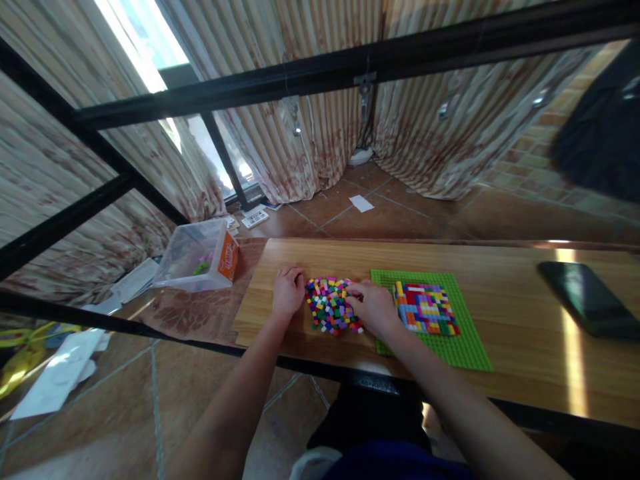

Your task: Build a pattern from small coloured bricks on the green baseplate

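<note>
A heap of small bricks in several colours [330,305] lies on the wooden table [515,307]. My left hand [287,291] rests at the heap's left edge with its fingers curled into a loose fist. At the heap's right edge, my right hand [373,307] has its fingers bent down onto the bricks; what they pinch is hidden. Just right of that hand lies a green baseplate [460,347] carrying a patch of fitted multicoloured bricks [425,308].
A dark phone [583,297] lies at the table's right end. A clear plastic box [197,257] with an orange label stands off the table's left end. Papers [60,373] litter the tiled floor, and black frame bars [350,63] cross overhead.
</note>
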A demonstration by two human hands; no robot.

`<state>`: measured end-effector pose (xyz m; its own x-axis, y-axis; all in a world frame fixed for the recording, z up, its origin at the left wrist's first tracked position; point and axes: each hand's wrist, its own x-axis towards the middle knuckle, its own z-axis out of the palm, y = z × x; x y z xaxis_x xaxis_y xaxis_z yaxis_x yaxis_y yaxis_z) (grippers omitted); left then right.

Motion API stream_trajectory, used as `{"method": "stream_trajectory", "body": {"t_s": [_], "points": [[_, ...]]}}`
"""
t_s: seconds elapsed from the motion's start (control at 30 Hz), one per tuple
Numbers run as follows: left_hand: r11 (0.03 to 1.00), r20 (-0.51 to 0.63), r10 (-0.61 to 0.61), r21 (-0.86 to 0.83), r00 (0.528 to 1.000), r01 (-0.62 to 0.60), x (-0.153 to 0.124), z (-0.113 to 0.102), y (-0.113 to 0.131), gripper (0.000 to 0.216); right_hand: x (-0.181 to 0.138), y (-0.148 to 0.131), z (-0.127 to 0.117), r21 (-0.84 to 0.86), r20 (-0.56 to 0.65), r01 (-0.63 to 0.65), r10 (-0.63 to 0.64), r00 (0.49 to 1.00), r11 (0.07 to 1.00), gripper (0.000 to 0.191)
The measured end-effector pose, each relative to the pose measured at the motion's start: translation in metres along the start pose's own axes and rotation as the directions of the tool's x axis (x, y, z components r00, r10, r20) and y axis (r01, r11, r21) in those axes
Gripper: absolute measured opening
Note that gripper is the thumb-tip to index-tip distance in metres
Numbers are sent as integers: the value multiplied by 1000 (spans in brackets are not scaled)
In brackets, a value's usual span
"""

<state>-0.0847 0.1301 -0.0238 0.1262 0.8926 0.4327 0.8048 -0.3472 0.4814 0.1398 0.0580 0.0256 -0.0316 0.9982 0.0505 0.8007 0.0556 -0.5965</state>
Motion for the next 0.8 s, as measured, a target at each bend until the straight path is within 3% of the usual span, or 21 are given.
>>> {"method": "stream_trajectory", "body": {"t_s": [0.13, 0.27, 0.37, 0.57, 0.8], "points": [[1000, 7, 2, 0, 1000, -2, 0, 0, -1, 21, -8, -1, -2, 227, -81, -25, 45, 996, 973, 8], [1000, 10, 12, 12, 1000, -12, 1, 0, -4, 22, -23, 3, -14, 550, -161, 0, 106, 981, 835, 14], [1000, 4, 18, 12, 1000, -18, 2, 1, -5, 22, -34, 13, -29, 631, -189, 1, 153, 970, 776, 20], [1000, -5, 10, 6, 1000, -10, 3, 2, -5, 23, -46, 51, -56, 679, -199, -61, 264, 944, 731, 28], [1000, 6, 24, 16, 1000, -24, 5, 1, -7, 23, -36, 80, -77, 337, -343, -51, 173, 923, 940, 25]]}}
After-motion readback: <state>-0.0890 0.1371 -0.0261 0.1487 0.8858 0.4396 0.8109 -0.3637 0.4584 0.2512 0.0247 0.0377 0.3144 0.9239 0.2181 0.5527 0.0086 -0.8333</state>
